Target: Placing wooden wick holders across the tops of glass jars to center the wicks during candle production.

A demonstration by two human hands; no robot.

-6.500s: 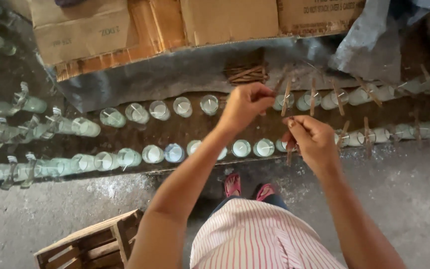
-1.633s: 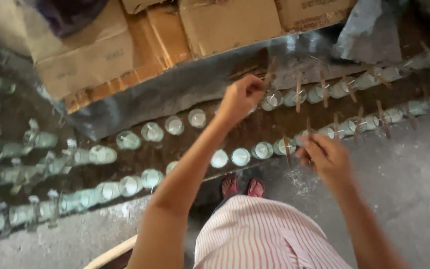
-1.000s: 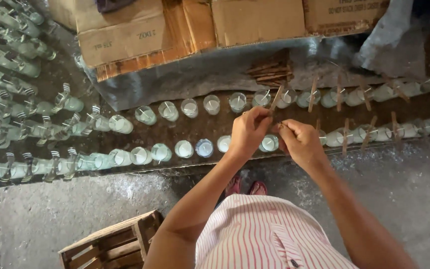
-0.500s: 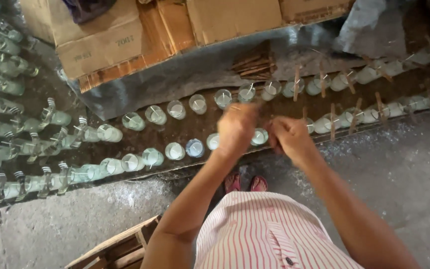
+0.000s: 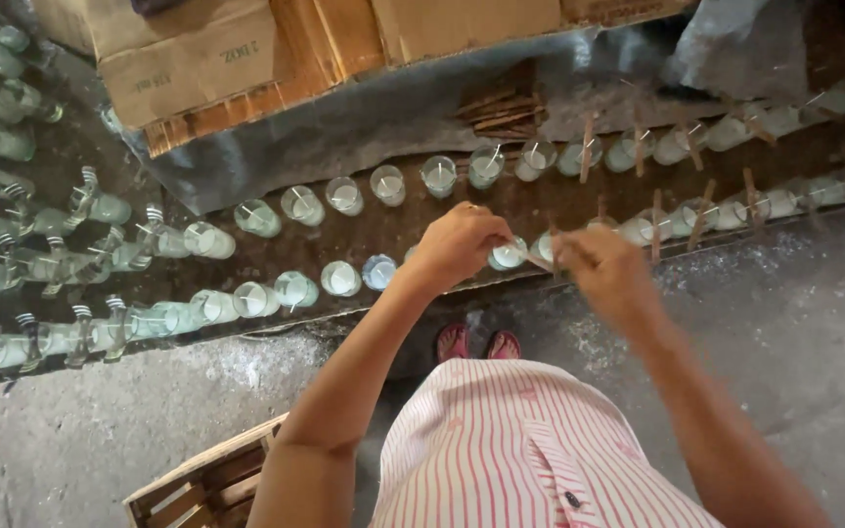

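My left hand is curled, with its fingertips pinched on one end of a thin wooden stick. My right hand, blurred by motion, pinches the stick's other end. Both hover over a wax-filled glass in the near row of glasses. A second row of glasses with upright wicks runs behind it. To the right, glasses have sticks laid across their rims.
A bundle of spare sticks lies on grey sheeting behind the rows. Cardboard boxes stand at the back. Many more glasses with clips crowd the left side. A wooden crate sits by my left leg; pink sandals show below.
My left hand reached out to the far row, then came back to meet my right hand. Both hands have since dropped to the near row with a stick between them.
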